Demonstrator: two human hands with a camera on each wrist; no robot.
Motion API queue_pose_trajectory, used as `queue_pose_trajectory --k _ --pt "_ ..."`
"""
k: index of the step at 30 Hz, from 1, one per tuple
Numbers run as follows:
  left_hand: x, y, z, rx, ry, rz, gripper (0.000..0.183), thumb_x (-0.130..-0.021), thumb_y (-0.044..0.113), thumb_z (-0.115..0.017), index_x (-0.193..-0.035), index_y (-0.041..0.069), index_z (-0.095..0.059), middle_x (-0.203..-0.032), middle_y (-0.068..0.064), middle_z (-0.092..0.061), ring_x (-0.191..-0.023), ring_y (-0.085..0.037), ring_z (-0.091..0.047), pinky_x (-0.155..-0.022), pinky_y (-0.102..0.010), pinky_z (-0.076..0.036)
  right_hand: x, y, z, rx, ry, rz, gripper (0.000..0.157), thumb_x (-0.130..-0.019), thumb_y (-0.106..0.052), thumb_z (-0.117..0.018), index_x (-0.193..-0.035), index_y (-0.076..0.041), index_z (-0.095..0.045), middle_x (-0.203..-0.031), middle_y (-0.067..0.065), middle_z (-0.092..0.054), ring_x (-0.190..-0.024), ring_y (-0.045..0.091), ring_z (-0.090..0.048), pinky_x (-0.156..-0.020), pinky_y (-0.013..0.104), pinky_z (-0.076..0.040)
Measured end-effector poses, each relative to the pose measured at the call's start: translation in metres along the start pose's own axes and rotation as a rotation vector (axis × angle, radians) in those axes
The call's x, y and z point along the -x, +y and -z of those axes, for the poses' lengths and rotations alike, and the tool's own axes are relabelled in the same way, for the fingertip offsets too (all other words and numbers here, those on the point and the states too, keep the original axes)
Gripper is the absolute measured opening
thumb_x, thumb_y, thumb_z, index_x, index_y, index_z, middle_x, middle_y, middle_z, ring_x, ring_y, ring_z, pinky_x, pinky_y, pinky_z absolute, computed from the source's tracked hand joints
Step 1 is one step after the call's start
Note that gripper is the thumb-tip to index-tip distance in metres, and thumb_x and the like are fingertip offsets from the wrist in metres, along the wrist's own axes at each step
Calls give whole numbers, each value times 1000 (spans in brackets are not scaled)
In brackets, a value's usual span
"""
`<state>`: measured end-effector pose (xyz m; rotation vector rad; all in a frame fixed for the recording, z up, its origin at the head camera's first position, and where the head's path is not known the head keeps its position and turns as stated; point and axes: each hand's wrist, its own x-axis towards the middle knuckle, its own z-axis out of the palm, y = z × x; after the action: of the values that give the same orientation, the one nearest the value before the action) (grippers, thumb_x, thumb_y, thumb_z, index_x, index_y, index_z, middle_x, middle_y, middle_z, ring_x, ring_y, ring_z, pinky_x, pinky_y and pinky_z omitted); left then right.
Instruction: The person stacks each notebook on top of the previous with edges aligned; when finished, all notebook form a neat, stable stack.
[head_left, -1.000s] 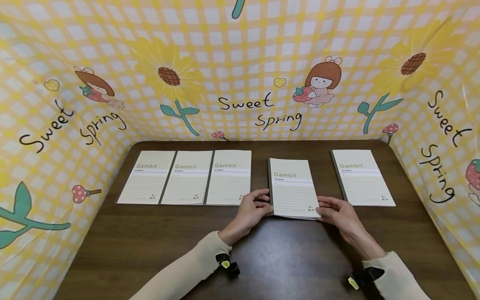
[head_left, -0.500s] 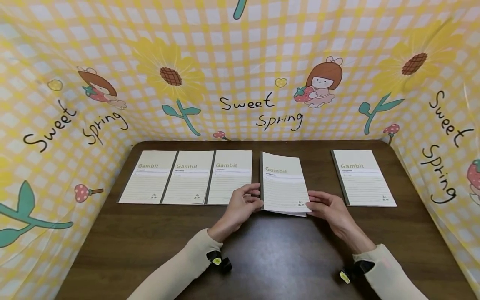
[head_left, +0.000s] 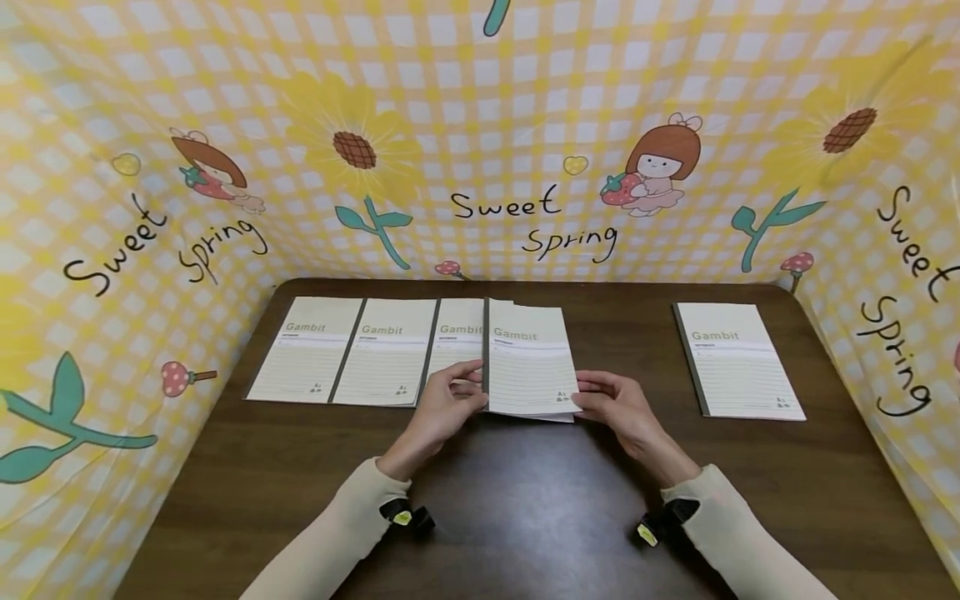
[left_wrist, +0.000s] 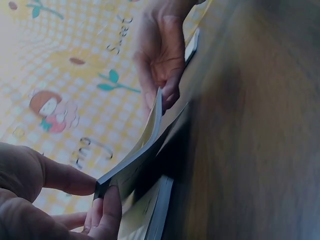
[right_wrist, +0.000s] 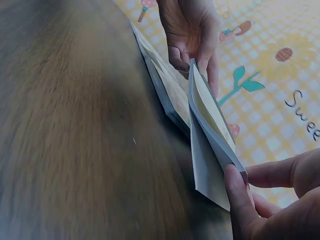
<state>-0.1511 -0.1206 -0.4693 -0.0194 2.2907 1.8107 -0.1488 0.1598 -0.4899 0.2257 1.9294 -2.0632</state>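
Both hands hold one cream Gambit notebook (head_left: pixel 528 358) with a dark spine, raised off the table. My left hand (head_left: pixel 442 404) pinches its lower left corner at the spine, thumb and fingers on either side. At the lower right corner, my right hand (head_left: pixel 618 408) pinches it between thumb and fingers. A loose back cover (right_wrist: pixel 207 172) droops below the pages in the right wrist view. From the head view the held notebook overlaps the right part of a third matching notebook (head_left: pixel 456 333), which lies beneath it.
Two more matching notebooks, the leftmost (head_left: pixel 303 350) and its neighbour (head_left: pixel 386 354), lie side by side on the dark wooden table (head_left: pixel 510 517). Another notebook (head_left: pixel 738 358) lies apart at the right. A yellow checked cloth (head_left: pixel 510 108) surrounds the table at the back and sides.
Both hands have carried the notebook leftward and slightly farther back, from the gap between the row and the right notebook to over the third one. The head view has shifted slightly.
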Motion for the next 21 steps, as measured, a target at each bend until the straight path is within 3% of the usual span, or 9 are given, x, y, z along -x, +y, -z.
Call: queue_pose_trajectory --k 8,16,21 --pt "-1 -6 31 -18 0 26 56 -94 -6 -66 -149 0 -55 -137 -27 -56 -118 -37 -67 -76 -22 -57 -14 2 -29 -26 -21 6 52 -92 5 -71 -141 12 -55 -115 14 -66 -91 8 -69 -78 22 -62" --pt "-7 -10 55 -20 17 45 56 -93 -8 -64 -148 -3 -55 -135 -27 -54 -99 -15 -69 -73 -21 -58 -23 5 -51 -14 -19 21 49 -90 7 -73 -137 12 -59 -115 17 -67 -86 6 -68 -76 22 -62" --pt "-9 -13 68 -25 24 55 56 -94 -7 -63 -148 -2 -55 -137 -27 -54 -97 -12 -70 -74 -22 -60 -28 10 -63 9 -33 60 48 -89 6 -76 -134 13 -61 -112 18 -69 -86 6 -70 -76 21 -62"
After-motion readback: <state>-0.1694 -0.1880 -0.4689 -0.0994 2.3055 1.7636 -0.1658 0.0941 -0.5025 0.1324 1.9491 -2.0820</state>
